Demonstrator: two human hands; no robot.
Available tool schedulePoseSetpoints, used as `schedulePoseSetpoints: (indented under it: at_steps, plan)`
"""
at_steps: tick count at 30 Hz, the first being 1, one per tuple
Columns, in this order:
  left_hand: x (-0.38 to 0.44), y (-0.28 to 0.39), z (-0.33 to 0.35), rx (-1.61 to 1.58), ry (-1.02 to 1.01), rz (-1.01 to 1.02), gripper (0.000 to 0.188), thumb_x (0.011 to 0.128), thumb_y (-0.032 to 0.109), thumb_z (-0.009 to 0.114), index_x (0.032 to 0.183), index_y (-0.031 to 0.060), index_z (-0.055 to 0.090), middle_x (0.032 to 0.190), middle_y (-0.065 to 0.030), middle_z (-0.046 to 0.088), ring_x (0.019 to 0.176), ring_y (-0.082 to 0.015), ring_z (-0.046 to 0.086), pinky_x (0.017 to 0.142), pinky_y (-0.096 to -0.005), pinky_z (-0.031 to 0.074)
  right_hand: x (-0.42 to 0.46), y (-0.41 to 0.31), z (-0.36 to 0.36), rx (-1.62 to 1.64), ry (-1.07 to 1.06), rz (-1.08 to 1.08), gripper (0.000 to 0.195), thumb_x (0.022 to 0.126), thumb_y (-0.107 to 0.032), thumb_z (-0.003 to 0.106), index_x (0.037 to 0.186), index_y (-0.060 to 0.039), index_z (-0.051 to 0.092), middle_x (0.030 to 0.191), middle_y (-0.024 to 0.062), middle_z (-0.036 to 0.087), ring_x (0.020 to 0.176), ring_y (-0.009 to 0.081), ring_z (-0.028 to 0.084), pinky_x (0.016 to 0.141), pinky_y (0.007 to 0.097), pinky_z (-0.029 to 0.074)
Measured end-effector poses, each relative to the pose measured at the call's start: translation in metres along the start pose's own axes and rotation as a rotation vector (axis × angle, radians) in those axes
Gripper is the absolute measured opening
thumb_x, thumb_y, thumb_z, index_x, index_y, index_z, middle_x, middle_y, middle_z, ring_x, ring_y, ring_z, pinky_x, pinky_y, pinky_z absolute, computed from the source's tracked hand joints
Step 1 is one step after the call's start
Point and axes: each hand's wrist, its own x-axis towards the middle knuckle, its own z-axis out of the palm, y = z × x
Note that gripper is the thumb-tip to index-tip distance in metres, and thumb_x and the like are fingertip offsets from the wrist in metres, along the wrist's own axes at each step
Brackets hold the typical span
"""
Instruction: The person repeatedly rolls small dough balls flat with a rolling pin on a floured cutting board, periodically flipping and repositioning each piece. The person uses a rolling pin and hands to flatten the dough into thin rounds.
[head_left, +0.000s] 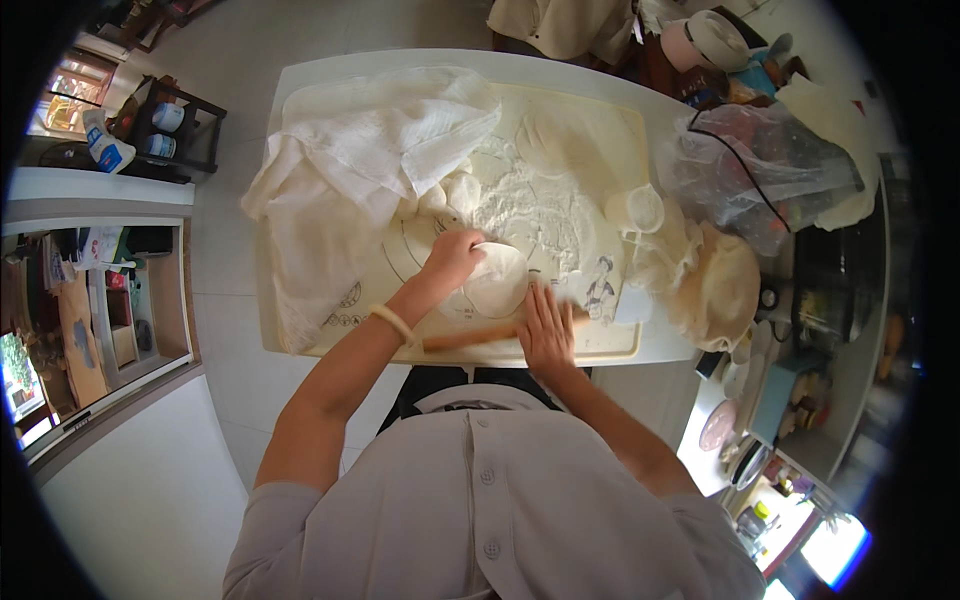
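Note:
A flattened round of dough (496, 280) lies on a floured, printed pastry mat (596, 341). My left hand (451, 262), with a pale bangle at the wrist, pinches the round's upper left edge. My right hand (547, 324) lies palm down with its fingers extended across a wooden rolling pin (472, 337), close to the round's right side. The pin is slightly blurred. Several dough balls (463, 193) sit above my left hand, partly under a white cloth (375, 142). Another thin dough piece (546, 142) lies farther back on the flour.
A white cup of flour (643, 210) stands at the mat's right. Beside it are a cloth-covered bundle (724, 289) and a clear plastic bag (757, 165). The white table's edge (675, 351) runs close before my body. A light garment (566, 26) hangs beyond the far edge.

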Motion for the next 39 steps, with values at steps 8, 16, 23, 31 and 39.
schedulePoseSetpoints:
  at_steps: [8, 16, 23, 31, 39]
  plan:
    - [0.012, 0.013, 0.011, 0.088, -0.04, 0.15, 0.021, 0.075, 0.019, 0.069, 0.082, -0.0002, 0.064, 0.074, -0.017, 0.063, 0.071, -0.0354, 0.061, 0.065, -0.043, 0.047, 0.094, 0.0, -0.013, -0.006, 0.265, 0.068, 0.065, 0.095, -0.032, 0.04, 0.149, -0.0032, 0.019, 0.156, 0.0142, 0.018, 0.146, 0.0285, 0.013, 0.115, 0.0537, 0.01]
    - [-0.007, -0.008, -0.003, -0.045, -0.158, 0.045, 0.024, 0.079, 0.021, 0.07, 0.079, -0.0011, 0.06, 0.069, -0.016, 0.058, 0.063, -0.0309, 0.056, 0.06, -0.0371, 0.044, 0.069, -0.009, -0.02, -0.095, 0.104, 0.003, 0.065, 0.094, -0.033, 0.042, 0.149, -0.0038, 0.022, 0.156, 0.0116, 0.02, 0.146, 0.0276, 0.014, 0.115, 0.0546, 0.011]
    - [0.0, -0.003, -0.004, -0.119, -0.014, 0.089, 0.024, 0.076, 0.021, 0.068, 0.086, -0.0005, 0.063, 0.073, -0.0184, 0.06, 0.071, -0.0318, 0.061, 0.066, -0.041, 0.045, -0.004, -0.006, 0.007, 0.045, 0.063, -0.028, 0.071, 0.09, -0.037, 0.052, 0.147, -0.0031, 0.026, 0.155, 0.0138, 0.022, 0.144, 0.0315, 0.02, 0.113, 0.056, 0.016]
    - [0.013, 0.019, 0.019, -0.007, -0.066, 0.167, 0.023, 0.076, 0.02, 0.067, 0.086, -0.0009, 0.064, 0.071, -0.0206, 0.06, 0.069, -0.035, 0.061, 0.065, -0.0429, 0.046, -0.013, 0.049, -0.001, 0.181, 0.259, -0.232, 0.041, 0.075, -0.023, 0.073, 0.108, -0.0085, 0.053, 0.145, 0.0104, 0.04, 0.14, 0.0341, 0.029, 0.109, 0.058, 0.023]
    - [0.048, 0.038, 0.039, 0.116, -0.291, 0.219, 0.021, 0.073, 0.016, 0.07, 0.082, -0.0019, 0.064, 0.077, -0.0231, 0.061, 0.073, -0.0377, 0.059, 0.066, -0.0432, 0.046, 0.042, 0.06, -0.021, 0.043, 0.178, 0.031, 0.064, 0.093, -0.03, 0.048, 0.147, -0.0049, 0.026, 0.154, 0.0107, 0.024, 0.144, 0.0315, 0.018, 0.115, 0.0523, 0.015]
